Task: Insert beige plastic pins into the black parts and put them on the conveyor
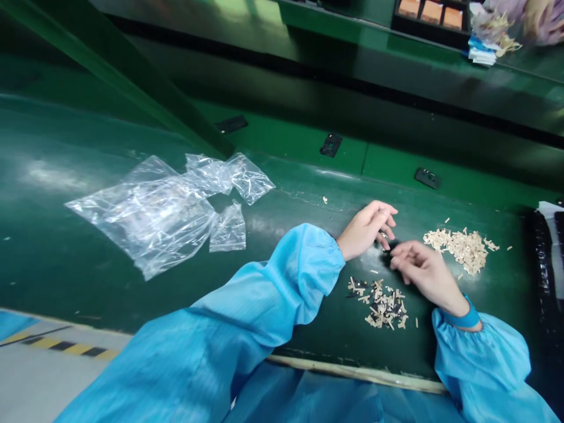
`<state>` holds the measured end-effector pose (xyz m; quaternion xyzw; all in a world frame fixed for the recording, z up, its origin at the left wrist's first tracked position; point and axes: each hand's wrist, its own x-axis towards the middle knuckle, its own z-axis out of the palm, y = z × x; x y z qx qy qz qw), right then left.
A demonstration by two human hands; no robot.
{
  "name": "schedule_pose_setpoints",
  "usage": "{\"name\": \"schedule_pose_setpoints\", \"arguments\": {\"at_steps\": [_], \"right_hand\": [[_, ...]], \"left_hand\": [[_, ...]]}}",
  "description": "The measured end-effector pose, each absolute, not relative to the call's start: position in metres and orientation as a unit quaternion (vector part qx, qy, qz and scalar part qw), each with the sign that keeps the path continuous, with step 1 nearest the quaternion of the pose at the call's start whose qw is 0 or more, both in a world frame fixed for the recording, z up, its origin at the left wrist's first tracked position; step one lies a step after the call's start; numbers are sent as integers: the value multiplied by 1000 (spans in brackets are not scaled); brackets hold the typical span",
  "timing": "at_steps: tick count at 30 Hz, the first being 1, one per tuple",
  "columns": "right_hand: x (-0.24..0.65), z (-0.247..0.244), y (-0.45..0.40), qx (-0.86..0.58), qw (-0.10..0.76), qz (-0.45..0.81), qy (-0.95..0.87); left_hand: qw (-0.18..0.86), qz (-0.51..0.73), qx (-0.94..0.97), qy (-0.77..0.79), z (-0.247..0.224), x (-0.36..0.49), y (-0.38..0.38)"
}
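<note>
My left hand [366,229] hovers over the green bench with its fingers curled and closed. A tiny light piece [384,235] shows at its fingertips, too small to name. Close beside it, my right hand [423,274] has thumb and fingers pinched together at a small black strip [388,249], which is blurred. Below the hands lies a mixed pile of small beige and black strips [384,305]. To the right of my right hand is a larger pile of small beige pieces [466,249].
Clear plastic bags [163,217] lie at left. Dark flat parts [331,144] sit on the green strip behind the bench [299,205]. A slanted green post [145,76] crosses the upper left. A black bin [546,258] stands at right. Another person's hand [538,16] is at top right.
</note>
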<state>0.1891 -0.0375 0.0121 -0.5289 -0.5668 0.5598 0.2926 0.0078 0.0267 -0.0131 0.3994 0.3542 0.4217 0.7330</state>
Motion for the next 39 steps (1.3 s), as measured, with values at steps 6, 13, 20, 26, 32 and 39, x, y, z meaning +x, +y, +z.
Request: {"name": "schedule_pose_setpoints", "arguments": {"at_steps": [6, 13, 20, 26, 32, 39], "right_hand": [[181, 16, -48, -455, 141, 456, -752], [179, 20, -51, -404, 101, 390, -821], [183, 24, -44, -416, 100, 439, -790], [181, 23, -47, -414, 76, 418, -805], [179, 21, -52, -404, 65, 400, -821], [187, 20, -43, -415, 108, 484, -763]], "left_hand": [[734, 385, 435, 353, -14, 9, 28], [524, 241, 687, 442, 4, -45, -12], [470, 102, 771, 418, 17, -69, -53], [573, 157, 690, 414, 5, -46, -49], [618, 208, 610, 449, -2, -39, -30], [595, 227, 635, 438, -10, -15, -5]]}}
